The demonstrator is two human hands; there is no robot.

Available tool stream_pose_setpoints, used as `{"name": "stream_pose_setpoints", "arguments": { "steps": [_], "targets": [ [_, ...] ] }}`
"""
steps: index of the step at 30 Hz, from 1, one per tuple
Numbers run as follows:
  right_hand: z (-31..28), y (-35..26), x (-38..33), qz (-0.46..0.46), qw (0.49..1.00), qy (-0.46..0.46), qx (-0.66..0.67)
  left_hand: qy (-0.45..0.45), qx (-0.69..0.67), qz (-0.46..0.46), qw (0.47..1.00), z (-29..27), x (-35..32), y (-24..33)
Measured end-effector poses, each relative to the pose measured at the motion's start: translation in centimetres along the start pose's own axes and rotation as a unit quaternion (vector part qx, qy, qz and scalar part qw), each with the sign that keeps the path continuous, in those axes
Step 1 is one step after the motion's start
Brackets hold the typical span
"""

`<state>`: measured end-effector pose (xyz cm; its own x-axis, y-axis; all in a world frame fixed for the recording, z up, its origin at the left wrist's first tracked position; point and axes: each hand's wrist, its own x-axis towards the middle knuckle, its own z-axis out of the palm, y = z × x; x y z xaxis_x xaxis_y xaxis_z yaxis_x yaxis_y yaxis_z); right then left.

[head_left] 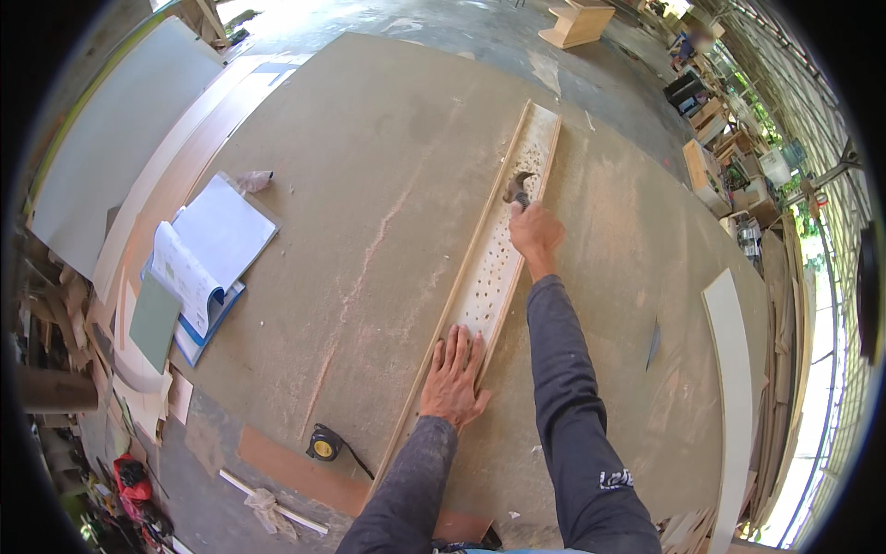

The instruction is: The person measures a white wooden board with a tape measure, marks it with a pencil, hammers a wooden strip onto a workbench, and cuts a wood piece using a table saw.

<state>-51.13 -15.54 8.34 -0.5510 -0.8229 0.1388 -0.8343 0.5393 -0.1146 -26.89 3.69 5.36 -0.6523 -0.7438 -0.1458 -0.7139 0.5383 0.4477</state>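
From where I'm standing, the head view takes in a long pale board [506,254] with raised wooden edges, lying lengthwise on a broad brown worktable [351,148], its surface speckled with small brownish marks; whether they are holes or flecks, I can't tell. The person's left hand [450,380] is pressed flat on the near part of that board, palm down, fingers extended and slightly apart, gripping nothing I can see. The right hand [537,233], farther along the board, is closed in a fist around a hammer [520,187]; its dark head hangs over the board's speckled middle, and I can't make out whether it touches. Off to the left of the board's near end sits a black and yellow tape measure [325,444], with a dark strap trailing toward the board. Well to the left of the board an open binder [226,226] shows its white pages, and a small crumpled plastic bag [256,181] lies just beside it. Well to the right of the board, a curved-looking white strip [730,388] runs along the worktable's side. Beyond the board's far end, a wooden box [577,23] stands on the floor.
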Motion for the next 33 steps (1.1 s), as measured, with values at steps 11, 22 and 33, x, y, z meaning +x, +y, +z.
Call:
{"name": "stream_pose_setpoints", "arguments": {
  "steps": [11, 22, 33],
  "targets": [
    [-1.1, 0.5, -9.5, 0.072, 0.973, 0.016, 0.219, 0.040, 0.029, 0.010, 0.999, -0.3, -0.5, 0.3],
    [-6.2, 6.2, -50.0, 0.207, 0.789, -0.027, 0.578, 0.117, -0.006, 0.092, 0.989, 3.6, -4.2, -3.2],
    [-6.4, 6.3, -48.4, 0.108, 0.927, -0.016, 0.358, 0.054, 0.016, 0.125, 0.991, 4.4, -22.7, -3.7]
  ]
}}
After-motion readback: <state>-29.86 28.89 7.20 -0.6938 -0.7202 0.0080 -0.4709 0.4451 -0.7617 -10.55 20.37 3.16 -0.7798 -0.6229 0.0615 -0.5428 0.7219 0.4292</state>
